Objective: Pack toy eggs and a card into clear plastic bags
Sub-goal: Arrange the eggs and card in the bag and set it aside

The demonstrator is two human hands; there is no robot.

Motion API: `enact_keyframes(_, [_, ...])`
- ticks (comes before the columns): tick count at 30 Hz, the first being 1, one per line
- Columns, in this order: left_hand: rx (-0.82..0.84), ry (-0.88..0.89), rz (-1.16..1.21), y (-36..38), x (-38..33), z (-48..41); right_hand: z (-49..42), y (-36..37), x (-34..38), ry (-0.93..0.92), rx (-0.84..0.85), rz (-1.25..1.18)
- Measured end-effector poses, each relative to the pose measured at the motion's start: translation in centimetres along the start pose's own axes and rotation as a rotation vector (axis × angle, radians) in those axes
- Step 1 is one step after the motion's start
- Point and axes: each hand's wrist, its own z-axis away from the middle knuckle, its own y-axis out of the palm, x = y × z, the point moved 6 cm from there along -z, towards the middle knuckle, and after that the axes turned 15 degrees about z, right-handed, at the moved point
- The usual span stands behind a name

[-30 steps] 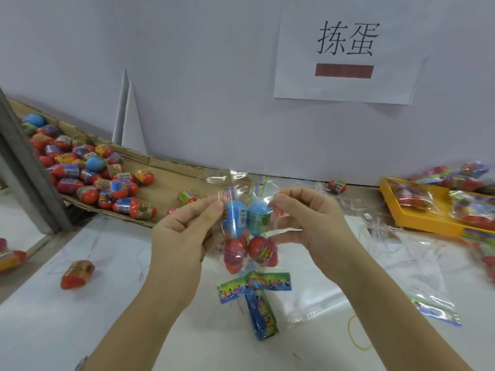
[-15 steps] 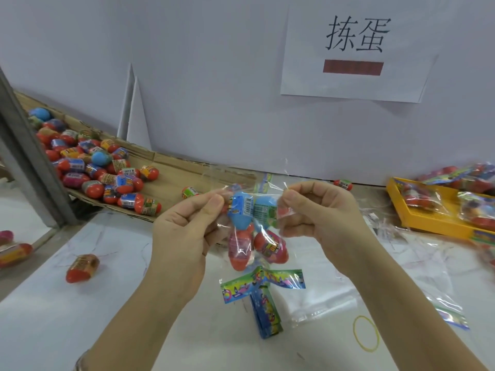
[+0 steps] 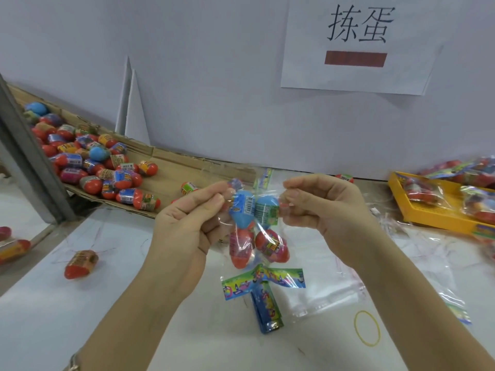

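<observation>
Currently: one clear bag, hanging upright between both hands, mouth uppermost. My left hand pinches its left top corner, my right hand the right. Four eggs inside; card lowest.

Pinching the clear bag at its top left with left hand, top right with right hand, other fingers curled, both palms facing the bag.
</observation>
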Motion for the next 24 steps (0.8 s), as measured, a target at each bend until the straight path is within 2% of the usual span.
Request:
enact_keyframes(14, [0.114, 0.043, -0.053, 0.7, 0.0, 0.1, -0.2, 0.5, -0.5, -0.030, 0.094, -0.070])
enact_keyframes(24, [0.244, 0.193, -0.113, 1.1, -0.8, 0.3, -0.2, 0.6, -0.1, -0.064, 0.134, -0.074])
